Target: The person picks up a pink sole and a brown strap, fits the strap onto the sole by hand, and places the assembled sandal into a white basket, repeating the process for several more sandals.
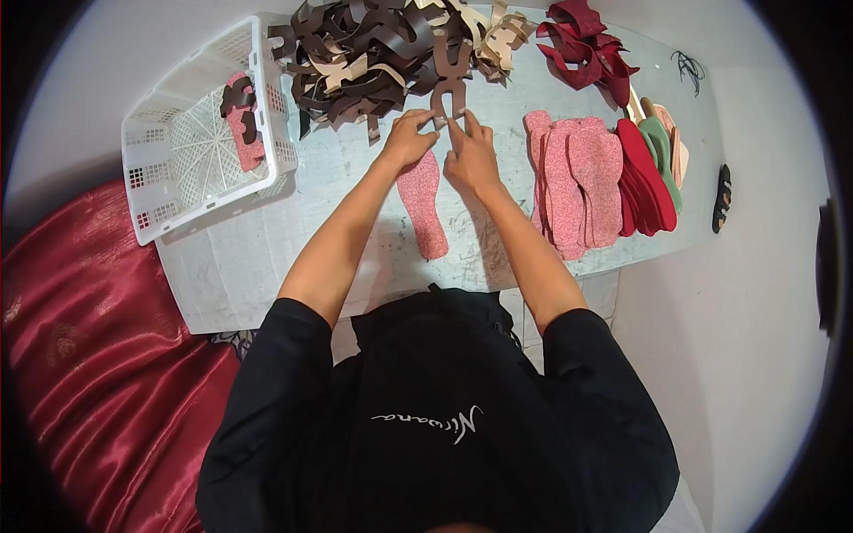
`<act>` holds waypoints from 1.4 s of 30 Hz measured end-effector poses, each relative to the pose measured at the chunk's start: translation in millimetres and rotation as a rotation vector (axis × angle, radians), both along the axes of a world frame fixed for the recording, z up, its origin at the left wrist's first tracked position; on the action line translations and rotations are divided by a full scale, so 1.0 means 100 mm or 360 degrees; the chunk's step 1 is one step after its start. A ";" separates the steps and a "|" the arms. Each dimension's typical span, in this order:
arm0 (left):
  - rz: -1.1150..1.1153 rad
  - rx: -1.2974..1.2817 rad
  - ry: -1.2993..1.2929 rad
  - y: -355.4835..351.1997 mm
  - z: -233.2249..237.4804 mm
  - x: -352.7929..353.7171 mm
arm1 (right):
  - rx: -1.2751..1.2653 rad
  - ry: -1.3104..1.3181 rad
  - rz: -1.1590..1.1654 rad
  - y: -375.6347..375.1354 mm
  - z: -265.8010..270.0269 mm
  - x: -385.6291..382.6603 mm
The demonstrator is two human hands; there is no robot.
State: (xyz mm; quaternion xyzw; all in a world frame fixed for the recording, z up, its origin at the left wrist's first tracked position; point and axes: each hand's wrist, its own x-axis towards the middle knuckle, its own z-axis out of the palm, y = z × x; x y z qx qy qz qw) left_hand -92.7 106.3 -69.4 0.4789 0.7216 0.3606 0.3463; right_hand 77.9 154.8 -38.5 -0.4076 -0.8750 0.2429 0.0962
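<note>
A pink patterned insole (422, 209) lies flat on the table, its upper end close under my left hand (410, 139). A brown cut-out strap piece (451, 78) stretches from the heap of straps toward my fingers. The fingertips of my left hand are on the lower left end of that strap. My right hand (474, 158) has its index finger at the strap's lower right end, with the other fingers bent. Part of the insole's top is hidden by my left hand.
A heap of brown and beige straps (364, 53) lies at the back. At left is a white basket (204, 191) holding a pink insole with brown straps. Rightward are stacked pink insoles (577, 186), red insoles (647, 182), green ones (659, 147), dark red pieces (586, 58) and a black sandal (722, 199).
</note>
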 end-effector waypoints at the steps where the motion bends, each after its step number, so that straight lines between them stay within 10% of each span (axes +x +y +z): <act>1: 0.0001 0.0001 -0.0001 -0.03 0.04 0.02 | 0.0001 -0.0001 0.0001 -0.04 0.00 0.02; 12: 0.0363 -0.0082 -0.1326 -0.57 0.32 0.41 | -0.0304 0.0434 0.0020 -0.82 0.14 0.30; 25: 0.0712 -0.0116 -0.1265 -1.29 0.36 0.36 | 0.0083 -0.0237 0.0170 -0.58 -0.04 -0.14; 36: 0.0898 -0.0197 -0.1496 -1.96 0.32 0.69 | 0.0043 0.0700 -0.0071 -1.24 -0.09 0.36; 39: 0.0790 -0.0244 -0.1543 -1.94 0.28 0.73 | -0.0072 0.0734 -0.0069 -1.38 0.06 0.45; 42: 0.0679 -0.0317 -0.1856 -1.85 0.33 0.69 | -0.1156 0.0968 -0.0600 -1.34 0.35 0.46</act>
